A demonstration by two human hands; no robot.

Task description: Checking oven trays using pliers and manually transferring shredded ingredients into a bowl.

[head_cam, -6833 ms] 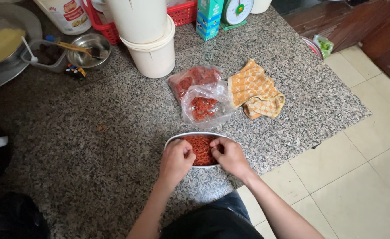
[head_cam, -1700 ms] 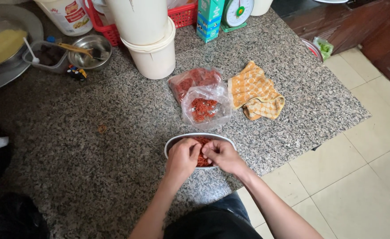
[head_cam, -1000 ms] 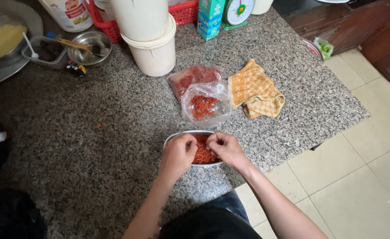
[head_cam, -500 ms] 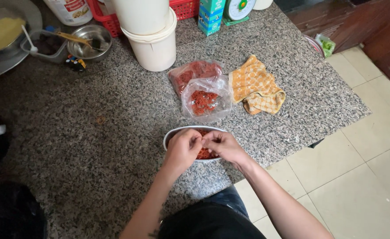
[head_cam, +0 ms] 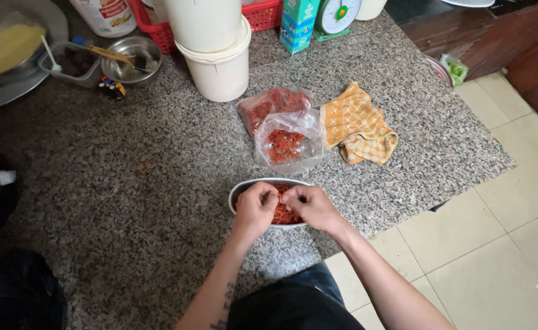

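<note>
A metal bowl (head_cam: 244,188) of small red pieces (head_cam: 284,215) sits near the front edge of a speckled granite counter (head_cam: 159,183). Both hands are over the bowl, fingertips meeting. My left hand (head_cam: 255,208) pinches a red piece, and my right hand (head_cam: 311,206) pinches at the same spot. Just beyond the bowl lie two clear plastic bags: one open with red pieces inside (head_cam: 287,143), one fuller behind it (head_cam: 272,104).
An orange checked cloth (head_cam: 357,125) lies right of the bags. Stacked white buckets (head_cam: 217,55), a red basket (head_cam: 263,12), a carton (head_cam: 298,24) and a kitchen scale (head_cam: 336,15) stand at the back. Metal bowls (head_cam: 131,55) and a pan (head_cam: 6,55) sit far left. Tiled floor (head_cam: 495,232) lies right.
My hands have drawn together over the bowl, from resting apart on the red pieces to pinching at one spot. The view has shifted slightly.
</note>
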